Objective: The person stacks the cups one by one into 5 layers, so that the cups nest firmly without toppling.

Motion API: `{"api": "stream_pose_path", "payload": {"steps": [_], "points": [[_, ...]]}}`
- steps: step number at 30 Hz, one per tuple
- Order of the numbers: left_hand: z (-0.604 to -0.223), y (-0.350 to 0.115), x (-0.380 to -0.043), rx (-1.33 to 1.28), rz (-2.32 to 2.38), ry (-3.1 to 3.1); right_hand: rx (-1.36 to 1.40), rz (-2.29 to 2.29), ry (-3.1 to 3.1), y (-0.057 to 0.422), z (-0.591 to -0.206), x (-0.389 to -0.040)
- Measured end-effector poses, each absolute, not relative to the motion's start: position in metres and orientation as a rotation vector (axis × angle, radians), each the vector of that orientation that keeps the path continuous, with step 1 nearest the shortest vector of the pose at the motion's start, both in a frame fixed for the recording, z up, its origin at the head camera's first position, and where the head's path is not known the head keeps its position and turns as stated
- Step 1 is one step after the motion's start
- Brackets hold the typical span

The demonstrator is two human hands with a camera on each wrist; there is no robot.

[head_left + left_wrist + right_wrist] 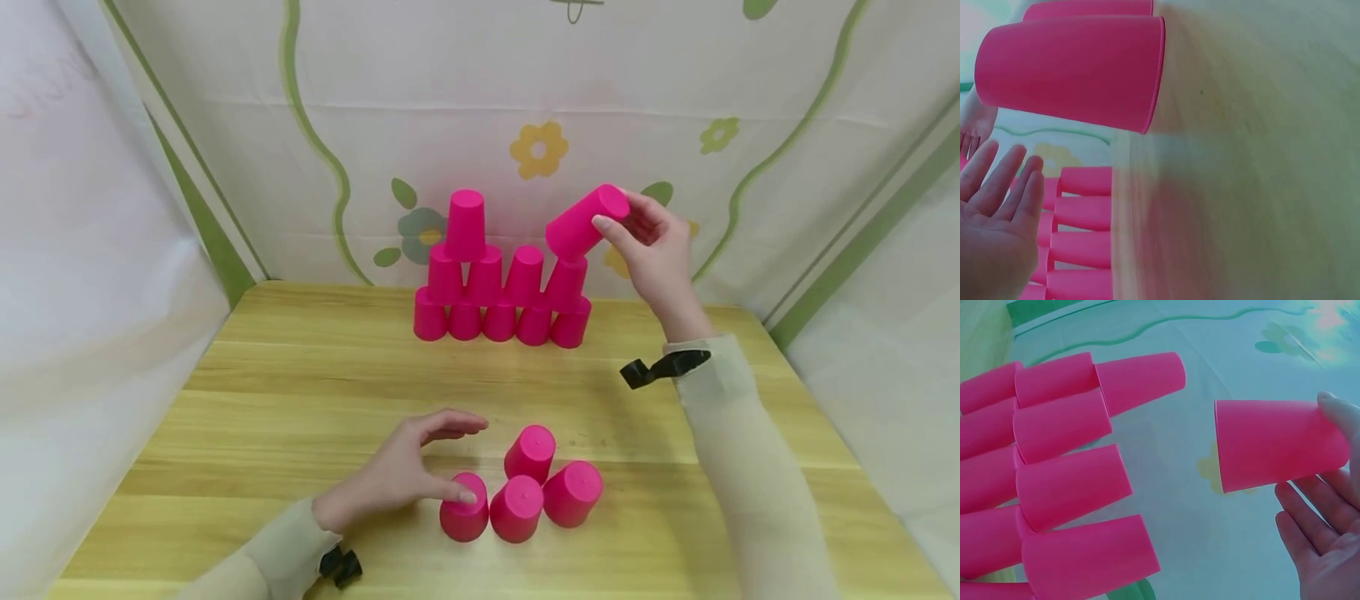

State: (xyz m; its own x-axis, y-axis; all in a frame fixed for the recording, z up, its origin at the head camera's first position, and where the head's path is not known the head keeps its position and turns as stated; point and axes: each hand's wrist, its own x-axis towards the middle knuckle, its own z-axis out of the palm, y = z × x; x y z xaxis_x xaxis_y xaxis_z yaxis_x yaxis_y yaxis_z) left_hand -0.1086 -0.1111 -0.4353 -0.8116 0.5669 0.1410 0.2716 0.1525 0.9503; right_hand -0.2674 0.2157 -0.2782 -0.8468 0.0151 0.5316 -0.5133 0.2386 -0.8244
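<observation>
My right hand [656, 250] pinches a pink cup [581, 225] between thumb and fingers. This cup tilts, its rim end pointing down-left, over the right side of a wall of upside-down pink cups [499, 323]. Two full rows make up that wall, with one cup [466, 225] standing on top at the left. In the right wrist view the held cup [1272, 447] shows apart from the stacked ones. Near the front, my left hand [397, 467] has its fingers stretched out, and its thumb overlaps the top of an upside-down pink cup [463, 512].
Several more upside-down pink cups [517, 508] stand close together to the right of the left hand. The wooden table [300, 392] ends at a white curtain [622, 67] with printed flowers, right behind the stack. Black straps [663, 367] sit on both wrists.
</observation>
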Motion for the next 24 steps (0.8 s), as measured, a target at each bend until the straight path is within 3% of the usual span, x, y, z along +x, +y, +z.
{"api": "stream_pose_path", "payload": {"steps": [24], "points": [[-0.441,-0.118,-0.102,0.834,1.495,2.042,0.370,1.546,-2.407,0.194,-0.289,-0.306]]}}
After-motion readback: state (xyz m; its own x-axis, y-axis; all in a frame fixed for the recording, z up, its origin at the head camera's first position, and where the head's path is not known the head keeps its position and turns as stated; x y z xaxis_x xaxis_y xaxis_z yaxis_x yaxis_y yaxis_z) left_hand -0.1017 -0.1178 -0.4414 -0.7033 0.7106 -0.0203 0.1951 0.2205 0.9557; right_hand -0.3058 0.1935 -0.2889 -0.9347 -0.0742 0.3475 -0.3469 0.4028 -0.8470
